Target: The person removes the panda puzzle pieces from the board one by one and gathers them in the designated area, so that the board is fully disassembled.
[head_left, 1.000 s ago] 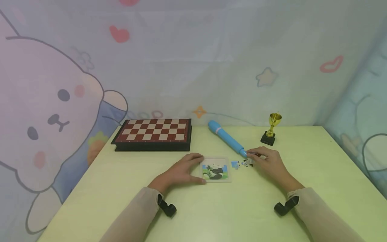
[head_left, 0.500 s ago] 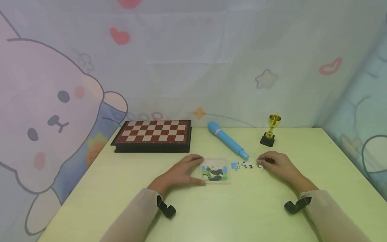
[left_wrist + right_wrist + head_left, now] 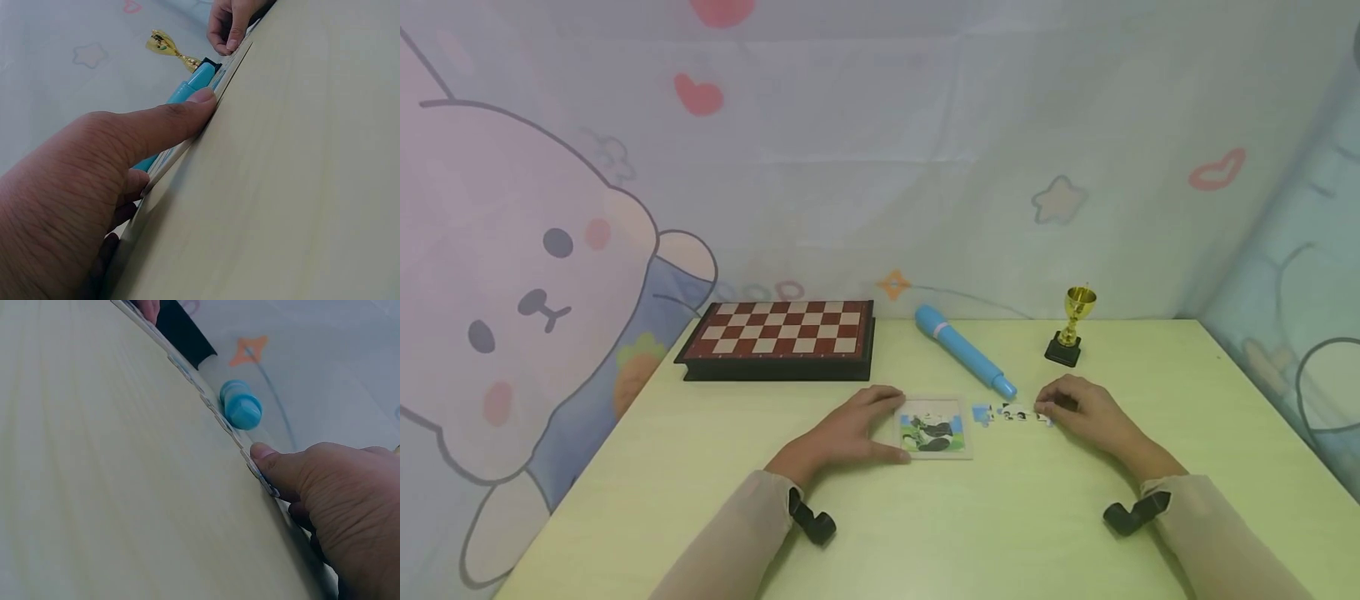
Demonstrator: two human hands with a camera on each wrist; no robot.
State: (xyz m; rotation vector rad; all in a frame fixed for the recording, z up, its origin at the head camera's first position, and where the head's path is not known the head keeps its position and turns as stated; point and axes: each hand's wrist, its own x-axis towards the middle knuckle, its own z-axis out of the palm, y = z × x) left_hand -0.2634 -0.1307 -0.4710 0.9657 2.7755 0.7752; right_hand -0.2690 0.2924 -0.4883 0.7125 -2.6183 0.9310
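Puzzle piece [image 3: 1045, 421]: apparently pinched between the fingers of the right hand [image 3: 1090, 418], on the table [image 3: 1000, 517], right of the puzzle frame [image 3: 968, 435]. Left hand [image 3: 844, 428]: thumb and fingers spread, holding the frame's left side. Excess sideways pressure could displace the loose pieces [image 3: 1014, 412] between piece and frame.

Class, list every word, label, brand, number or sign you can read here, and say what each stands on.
None can be read with certainty.
Chessboard: tiny marks along its near edge, too small to read.
Backdrop: letter-like shapes just behind the chessboard, too blurred to read.
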